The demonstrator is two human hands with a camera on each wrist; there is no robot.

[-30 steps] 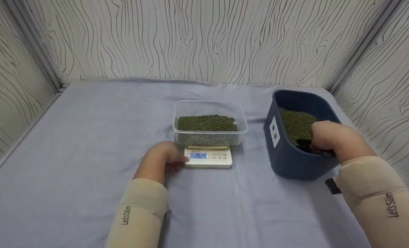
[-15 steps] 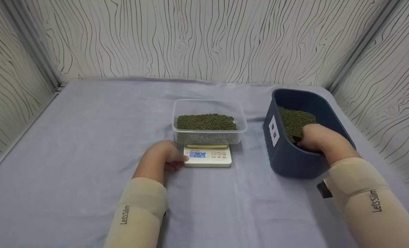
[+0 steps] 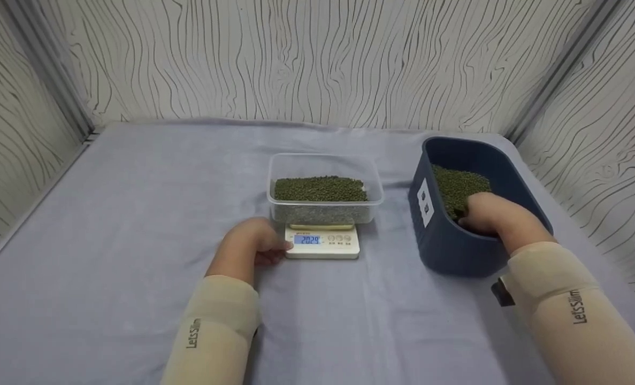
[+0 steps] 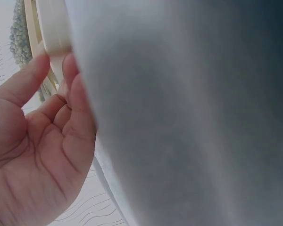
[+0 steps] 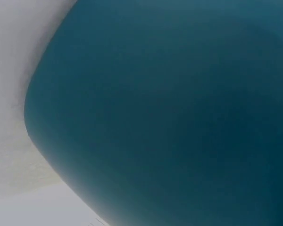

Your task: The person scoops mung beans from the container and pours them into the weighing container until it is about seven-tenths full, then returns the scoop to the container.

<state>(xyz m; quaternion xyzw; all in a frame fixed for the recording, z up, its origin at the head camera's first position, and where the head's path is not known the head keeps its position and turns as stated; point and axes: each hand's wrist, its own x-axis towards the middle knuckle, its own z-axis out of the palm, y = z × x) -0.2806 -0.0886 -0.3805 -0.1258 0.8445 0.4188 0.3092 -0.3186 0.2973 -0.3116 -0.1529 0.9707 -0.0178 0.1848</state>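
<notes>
My left hand (image 3: 255, 238) pinches the left front corner of a white kitchen scale (image 3: 344, 252), whose lit display reads like 2029. In the left wrist view the thumb and fingers of that hand (image 4: 42, 136) meet the scale's edge (image 4: 55, 28). On the scale sits a clear plastic container (image 3: 325, 202), partly filled with mung beans (image 3: 320, 189). At the right, my right hand (image 3: 491, 214) reaches inside a dark blue bin (image 3: 456, 256) of mung beans (image 3: 460, 184). It grips a dark scoop-like tool (image 3: 461, 215), mostly hidden by the hand and rim.
A pale cloth (image 3: 135, 214) covers the table. Patterned panels (image 3: 296, 64) stand behind it and at both sides. The bin's outer wall (image 5: 155, 113) fills most of the right wrist view, and a white label (image 3: 425, 203) marks its left side.
My right hand has moved left and slightly down inside the bin, covering more of the dark tool. The left hand, scale and container hold their places; the display reading looks the same.
</notes>
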